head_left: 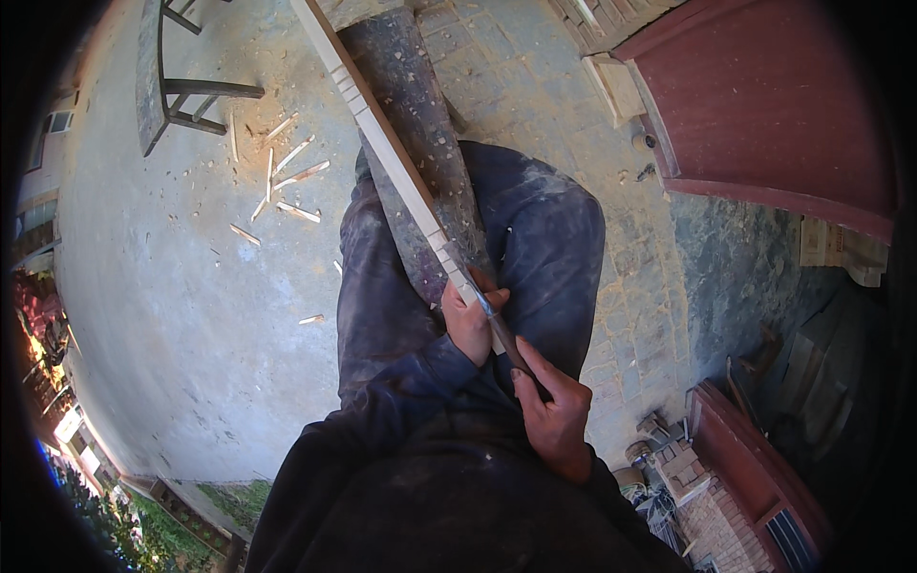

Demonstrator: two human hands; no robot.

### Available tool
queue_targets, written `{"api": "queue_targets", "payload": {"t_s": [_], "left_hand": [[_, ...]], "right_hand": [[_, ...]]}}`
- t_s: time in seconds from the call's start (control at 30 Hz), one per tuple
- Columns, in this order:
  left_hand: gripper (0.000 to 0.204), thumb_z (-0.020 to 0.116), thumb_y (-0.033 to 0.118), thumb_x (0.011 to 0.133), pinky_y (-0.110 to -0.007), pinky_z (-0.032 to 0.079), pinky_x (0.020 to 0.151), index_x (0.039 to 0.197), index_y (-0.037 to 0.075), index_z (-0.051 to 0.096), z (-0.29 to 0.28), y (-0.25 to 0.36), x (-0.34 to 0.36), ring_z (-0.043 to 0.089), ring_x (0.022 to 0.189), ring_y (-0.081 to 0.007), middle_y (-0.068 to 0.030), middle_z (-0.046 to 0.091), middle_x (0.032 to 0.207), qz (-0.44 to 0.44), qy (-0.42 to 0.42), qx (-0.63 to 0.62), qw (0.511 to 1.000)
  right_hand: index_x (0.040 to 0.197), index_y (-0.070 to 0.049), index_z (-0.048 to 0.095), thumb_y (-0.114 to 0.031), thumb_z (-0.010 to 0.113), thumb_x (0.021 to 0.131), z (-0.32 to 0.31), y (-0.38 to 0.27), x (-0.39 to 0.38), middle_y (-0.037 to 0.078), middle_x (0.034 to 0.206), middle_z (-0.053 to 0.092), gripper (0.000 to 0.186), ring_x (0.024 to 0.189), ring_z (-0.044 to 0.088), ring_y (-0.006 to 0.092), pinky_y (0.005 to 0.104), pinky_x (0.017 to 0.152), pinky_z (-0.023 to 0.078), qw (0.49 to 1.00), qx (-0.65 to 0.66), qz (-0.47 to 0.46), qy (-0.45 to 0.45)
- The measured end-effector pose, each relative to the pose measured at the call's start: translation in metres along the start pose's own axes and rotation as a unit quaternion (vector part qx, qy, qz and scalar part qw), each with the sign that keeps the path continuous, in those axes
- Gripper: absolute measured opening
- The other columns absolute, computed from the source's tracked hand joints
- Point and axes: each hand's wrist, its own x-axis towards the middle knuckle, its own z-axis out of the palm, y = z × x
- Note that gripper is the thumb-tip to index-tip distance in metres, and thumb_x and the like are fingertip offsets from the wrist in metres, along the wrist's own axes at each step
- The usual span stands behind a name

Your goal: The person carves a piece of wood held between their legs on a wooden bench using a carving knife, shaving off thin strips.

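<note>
A long pale wooden strip (394, 164) slants across a dark, worn bench (417, 105) between my knees. Groups of crosswise cuts or lines mark it near the far part and close to my hands. My left hand (466, 325) is closed round the strip's near end. My right hand (557, 413) is wrapped round the dark handle of a chisel (505, 339). Its metal blade lies along the strip, beside the left hand's fingers, pointing away from me. The fingers partly hide the strip's near end and the blade.
Several wood slivers (270, 177) and sawdust lie on the concrete floor at the left. A dark wooden stool or bench on its side (158, 91) is at the far left. Dark red furniture (764, 95) stands at the far right, with stacked wood blocks (680, 468) at the near right.
</note>
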Motion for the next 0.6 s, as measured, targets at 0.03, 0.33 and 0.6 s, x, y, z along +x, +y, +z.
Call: {"api": "queue_targets", "payload": {"t_s": [0.03, 0.33, 0.6], "left_hand": [[0.024, 0.070, 0.000, 0.078, -0.028, 0.035, 0.050, 0.081, 0.011, 0.049, 0.000, -0.001, 0.000, 0.046, 0.056, -0.0107, -0.0001, 0.050, 0.070, 0.002, 0.000, 0.001, 1.000], [0.022, 0.071, 0.002, 0.079, -0.028, 0.038, 0.050, 0.082, 0.010, 0.050, -0.001, 0.000, -0.001, 0.048, 0.056, -0.0112, -0.0009, 0.052, 0.072, -0.004, -0.003, -0.004, 1.000], [0.020, 0.071, 0.003, 0.081, -0.027, 0.038, 0.051, 0.085, 0.009, 0.052, 0.001, -0.001, -0.001, 0.049, 0.058, -0.0096, 0.0002, 0.053, 0.072, 0.001, 0.010, 0.018, 1.000]], "right_hand": [[0.136, 0.000, 0.069, 0.001, 0.074, 0.095, 0.000, 0.001, -0.001, 0.025, 0.105, 0.077, 0.041, 0.094, 0.079, 0.0322, 0.0357, 0.076, 0.059, 1.000, 0.000, 0.000, 0.001], [0.136, 0.000, 0.069, 0.001, 0.074, 0.095, 0.000, -0.005, 0.004, 0.025, 0.102, 0.076, 0.042, 0.091, 0.079, 0.0321, 0.0365, 0.074, 0.059, 1.000, -0.006, -0.014, 0.002], [0.134, 0.001, 0.070, 0.002, 0.074, 0.094, -0.001, -0.012, 0.010, 0.026, 0.106, 0.077, 0.041, 0.096, 0.079, 0.0324, 0.0363, 0.077, 0.060, 1.000, -0.016, 0.008, 0.000]]}}
